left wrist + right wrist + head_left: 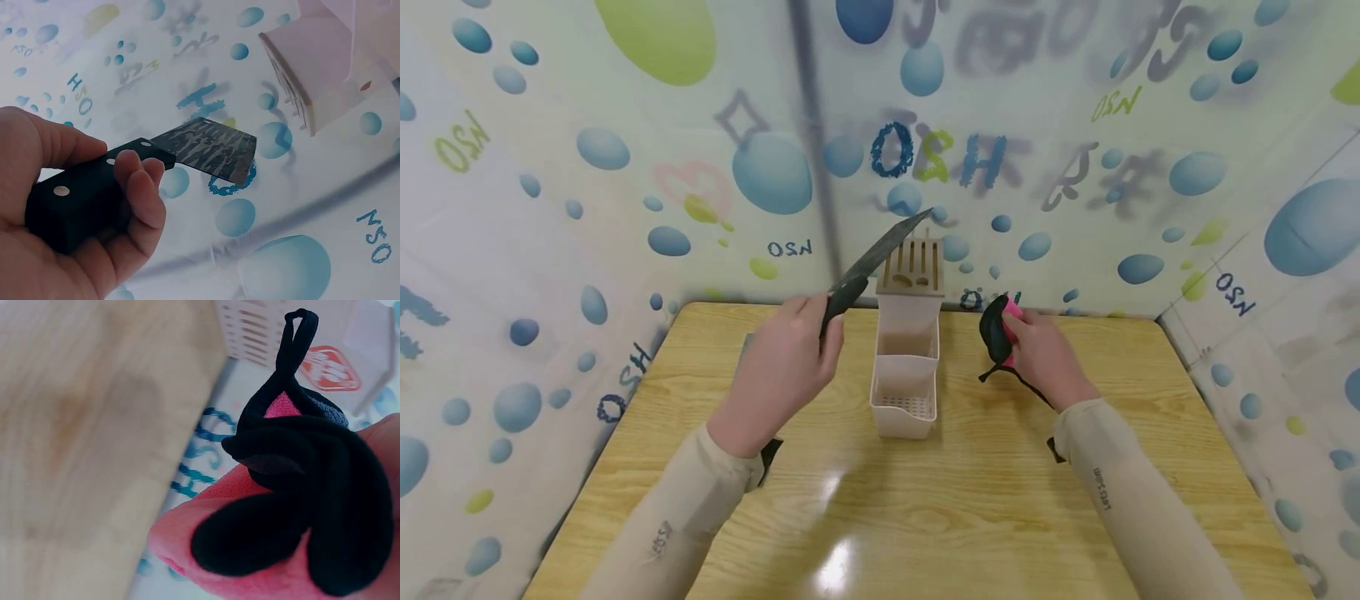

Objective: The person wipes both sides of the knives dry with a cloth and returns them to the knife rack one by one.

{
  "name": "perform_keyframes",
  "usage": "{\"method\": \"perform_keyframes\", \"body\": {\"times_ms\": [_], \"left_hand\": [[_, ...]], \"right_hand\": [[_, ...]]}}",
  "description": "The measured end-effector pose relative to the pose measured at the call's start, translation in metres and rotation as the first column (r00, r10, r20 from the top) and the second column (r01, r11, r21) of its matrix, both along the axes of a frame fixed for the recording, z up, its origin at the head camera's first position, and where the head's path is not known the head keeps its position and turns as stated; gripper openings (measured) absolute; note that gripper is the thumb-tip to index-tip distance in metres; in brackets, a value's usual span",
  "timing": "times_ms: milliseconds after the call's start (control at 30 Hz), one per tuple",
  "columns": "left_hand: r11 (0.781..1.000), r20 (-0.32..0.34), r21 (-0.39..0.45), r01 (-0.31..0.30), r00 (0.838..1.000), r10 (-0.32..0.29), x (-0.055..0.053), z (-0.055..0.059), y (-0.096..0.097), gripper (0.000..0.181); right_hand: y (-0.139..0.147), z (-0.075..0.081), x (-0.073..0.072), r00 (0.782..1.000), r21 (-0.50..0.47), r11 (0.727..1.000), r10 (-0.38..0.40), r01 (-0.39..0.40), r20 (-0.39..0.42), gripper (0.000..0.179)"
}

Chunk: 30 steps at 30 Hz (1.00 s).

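My left hand (786, 367) grips a kitchen knife (883, 248) by its black handle. Its dark patterned blade points up and away, toward the top of a holder. In the left wrist view, silver rivets show on the knife handle (87, 187), with fingers and thumb wrapped around it. On the right, my right hand (1047, 357) holds a bunched pink and black cloth (995, 332) above the table. The right wrist view shows the cloth's thick black trim (347, 512) and a hanging loop (294, 347).
A pale pink utensil holder (906, 423) stands mid-table between the hands, with a slotted top (913, 267) and two open compartments in front. A bluish-grey edge shows behind the left hand. The wooden table (925, 525) meets printed wall sheets at the back.
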<state>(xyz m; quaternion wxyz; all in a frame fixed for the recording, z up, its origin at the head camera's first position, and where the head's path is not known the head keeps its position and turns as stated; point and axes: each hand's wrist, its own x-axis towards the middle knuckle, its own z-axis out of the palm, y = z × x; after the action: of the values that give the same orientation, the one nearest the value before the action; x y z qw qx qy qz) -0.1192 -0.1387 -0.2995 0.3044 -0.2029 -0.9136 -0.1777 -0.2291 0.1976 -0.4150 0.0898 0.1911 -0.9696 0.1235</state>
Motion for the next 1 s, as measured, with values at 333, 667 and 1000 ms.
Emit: {"method": "perform_keyframes", "body": {"times_ms": [333, 667, 1000], "left_hand": [[0.999, 0.043, -0.041, 0.025, 0.999, -0.023, -0.013, 0.019, 0.000, 0.032], [0.995, 0.100, -0.104, -0.008, 0.995, 0.018, -0.020, 0.037, 0.003, 0.037], [0.981, 0.123, -0.194, -0.024, 0.991, 0.049, -0.032, 0.054, 0.004, 0.046]], "right_hand": [[0.010, -0.035, -0.001, 0.993, 0.030, 0.999, -0.024, 0.021, 0.112, 0.048], [0.010, -0.055, 0.000, 0.975, 0.072, 0.997, -0.053, 0.039, 0.215, 0.052], [0.007, -0.060, 0.000, 0.967, 0.048, 0.999, -0.034, 0.022, 0.253, 0.050]]}}
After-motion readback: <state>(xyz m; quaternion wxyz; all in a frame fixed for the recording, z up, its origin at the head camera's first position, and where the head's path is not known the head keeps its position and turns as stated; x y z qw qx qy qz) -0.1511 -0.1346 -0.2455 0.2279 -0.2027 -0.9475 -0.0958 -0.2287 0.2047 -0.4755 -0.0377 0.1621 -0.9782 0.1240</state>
